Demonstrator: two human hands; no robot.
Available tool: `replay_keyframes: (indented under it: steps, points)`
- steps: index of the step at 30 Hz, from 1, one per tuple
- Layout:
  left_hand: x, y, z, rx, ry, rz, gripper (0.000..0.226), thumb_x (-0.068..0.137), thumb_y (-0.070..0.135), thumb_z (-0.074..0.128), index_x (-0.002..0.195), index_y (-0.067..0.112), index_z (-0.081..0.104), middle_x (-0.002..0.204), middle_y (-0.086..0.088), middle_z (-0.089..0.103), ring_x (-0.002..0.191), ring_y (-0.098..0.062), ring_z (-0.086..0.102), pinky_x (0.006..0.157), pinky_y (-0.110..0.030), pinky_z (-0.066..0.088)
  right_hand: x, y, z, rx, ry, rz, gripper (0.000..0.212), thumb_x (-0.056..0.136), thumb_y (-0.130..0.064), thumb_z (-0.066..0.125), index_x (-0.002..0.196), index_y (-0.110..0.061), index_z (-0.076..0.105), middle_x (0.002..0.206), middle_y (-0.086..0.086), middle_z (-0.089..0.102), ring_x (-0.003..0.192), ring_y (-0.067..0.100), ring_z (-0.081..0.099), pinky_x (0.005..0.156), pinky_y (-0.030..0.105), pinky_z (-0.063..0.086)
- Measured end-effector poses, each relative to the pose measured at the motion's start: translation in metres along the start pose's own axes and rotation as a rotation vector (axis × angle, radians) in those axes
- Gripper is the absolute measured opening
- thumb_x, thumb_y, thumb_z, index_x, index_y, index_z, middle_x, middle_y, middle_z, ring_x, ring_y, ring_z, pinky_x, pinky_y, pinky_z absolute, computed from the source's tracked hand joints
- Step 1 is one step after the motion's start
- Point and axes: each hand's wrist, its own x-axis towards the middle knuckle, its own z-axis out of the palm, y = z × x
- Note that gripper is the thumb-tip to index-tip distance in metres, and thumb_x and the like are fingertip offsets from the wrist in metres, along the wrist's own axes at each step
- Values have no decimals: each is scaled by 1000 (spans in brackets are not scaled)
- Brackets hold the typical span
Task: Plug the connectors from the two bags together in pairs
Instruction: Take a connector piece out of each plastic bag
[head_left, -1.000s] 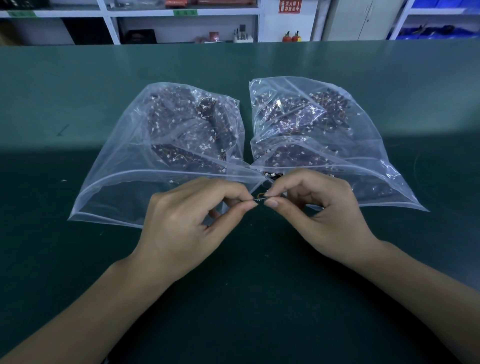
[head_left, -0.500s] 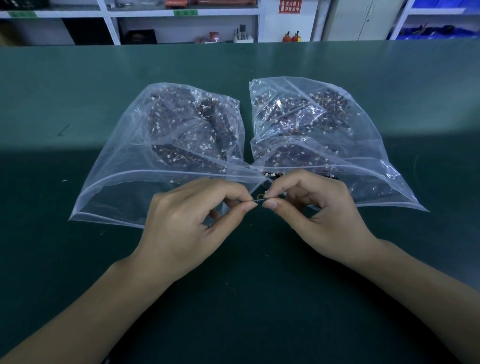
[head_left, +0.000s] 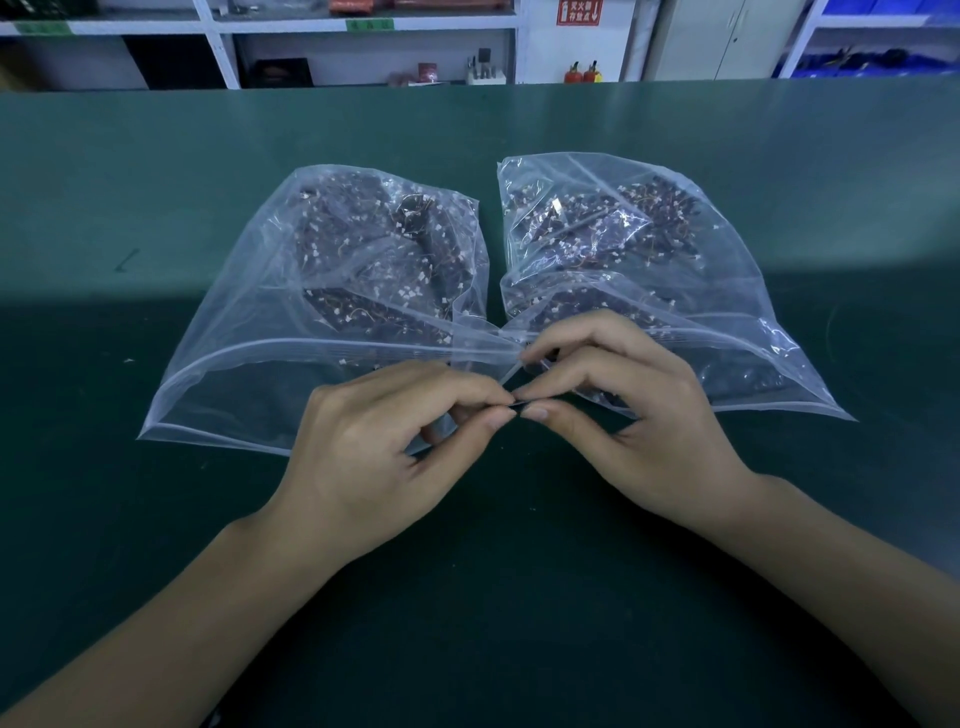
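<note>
left clear zip-top plastic bag (head_left: 249, 364) and right clear zip-top plastic bag (head_left: 727, 291): on dark green worktop (head_left: 104, 182), each heaped with small dark wired connectors | left hand (head_left: 374, 447), right hand (head_left: 639, 415): fingers pinch tiny connector pair (head_left: 519, 402) between them, before the bag mouths

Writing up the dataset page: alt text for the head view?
Left hand and right hand meet fingertip to fingertip, pinching a tiny connector between them. Behind them, two clear bags of connectors lie side by side on a green table.
</note>
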Motion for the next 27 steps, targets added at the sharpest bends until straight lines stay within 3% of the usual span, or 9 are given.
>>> replay_keyframes:
  steps: [3, 7, 11, 15, 18, 20, 24, 27]
  points:
    - [0, 2, -2, -4, 14, -36, 16, 105, 25, 71, 106, 13, 81, 93, 9, 78, 80, -4, 72, 65, -29, 59, 0, 5, -5, -32, 45, 1, 4, 98, -5, 73, 96, -2, 75, 102, 8, 70, 96, 21, 68, 84, 28, 51]
    - [2, 1, -6, 97, 15, -66, 33, 109, 27, 62, 82, 13, 74, 71, 11, 63, 62, -8, 59, 53, -34, 49, -1, 14, -14, -95, 150, 128, 6, 92, -4, 68, 87, -5, 65, 88, 5, 68, 80, 25, 67, 69, 43, 54]
    - [5, 0, -11, 317, 32, -53, 46, 111, 29, 59, 67, 13, 61, 63, 11, 46, 56, -13, 46, 47, -39, 40, 0, 24, -22, -291, 171, 202, 5, 89, -12, 67, 85, -10, 64, 83, 1, 69, 76, 22, 68, 67, 44, 57]
    - [5, -4, -13, 451, -35, -75, 36, 111, 34, 57, 80, 20, 70, 73, 11, 62, 73, -16, 61, 52, -35, 46, 0, 31, -24, -420, 126, 203, 7, 90, -8, 74, 89, -15, 71, 84, -5, 71, 77, 16, 70, 67, 42, 59]
    - [5, -11, -13, 487, -125, -89, 21, 109, 26, 61, 102, 21, 80, 97, 11, 76, 100, -19, 69, 80, -38, 55, -1, 34, -24, -474, 91, 211, 8, 92, -8, 77, 90, -16, 75, 87, -7, 68, 77, 14, 65, 64, 42, 57]
    - [5, -16, -12, 533, -212, -130, 19, 104, 22, 66, 116, 22, 80, 111, 10, 77, 110, -23, 67, 95, -41, 51, -2, 36, -23, -505, 43, 228, 5, 92, -10, 78, 92, -15, 77, 94, -5, 69, 88, 18, 65, 72, 44, 57]
    - [6, -17, -14, 590, -343, -245, 30, 101, 33, 64, 128, 31, 75, 113, 8, 78, 107, -28, 71, 95, -46, 51, -2, 36, -24, -626, 3, 223, 11, 91, -14, 80, 101, -18, 82, 103, -3, 72, 101, 27, 63, 90, 47, 52]
    - [6, -17, -15, 607, -326, -253, 25, 101, 33, 63, 121, 32, 79, 106, 8, 79, 101, -29, 72, 90, -45, 54, -3, 35, -23, -703, 16, 203, 17, 96, -19, 76, 111, -22, 83, 111, -6, 76, 106, 28, 64, 94, 40, 44]
